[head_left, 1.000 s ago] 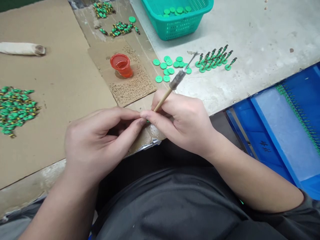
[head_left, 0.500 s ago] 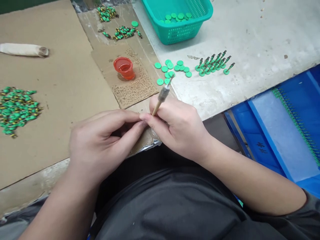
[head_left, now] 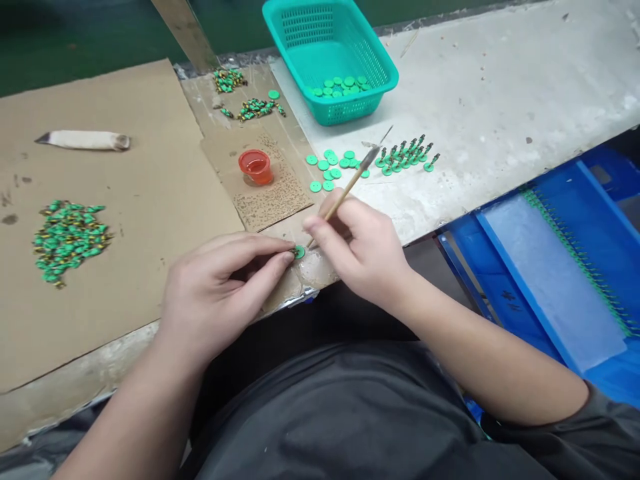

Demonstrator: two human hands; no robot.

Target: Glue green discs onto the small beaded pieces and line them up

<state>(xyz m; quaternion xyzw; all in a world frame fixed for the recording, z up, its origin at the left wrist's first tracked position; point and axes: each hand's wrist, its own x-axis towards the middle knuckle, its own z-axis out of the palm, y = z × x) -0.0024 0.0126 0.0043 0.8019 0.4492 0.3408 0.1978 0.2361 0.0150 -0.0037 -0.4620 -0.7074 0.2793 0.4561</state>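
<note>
My left hand [head_left: 225, 287] is closed, thumb and forefinger pinching a small figure with a round green disc base [head_left: 299, 252]; the figure itself is mostly hidden by the fingertips. In my right hand [head_left: 363, 243] is a thin wooden stick [head_left: 350, 185] with a grey wrapped part and a needle-like tip pointing away from me. The stick's near end comes close to the disc; whether they touch I cannot tell. Beyond the hands, a red cup [head_left: 256, 168] of liquid stands on a speckled cardboard piece [head_left: 277, 207]. Loose green discs [head_left: 328, 175] lie to its right.
A turquoise basket [head_left: 350, 115] holds more discs. Several small figures stand on discs [head_left: 405, 157] at right. A pile of green-and-yellow pieces [head_left: 73, 243] and a pale cloth-like roll [head_left: 85, 140] lie on cardboard at left. Blue trays [head_left: 565, 267] sit below the table's right edge.
My right hand has drawn apart from the left, and the stick now leans further right. The green disc at my left fingertips has come into sight. The camera view has shifted.
</note>
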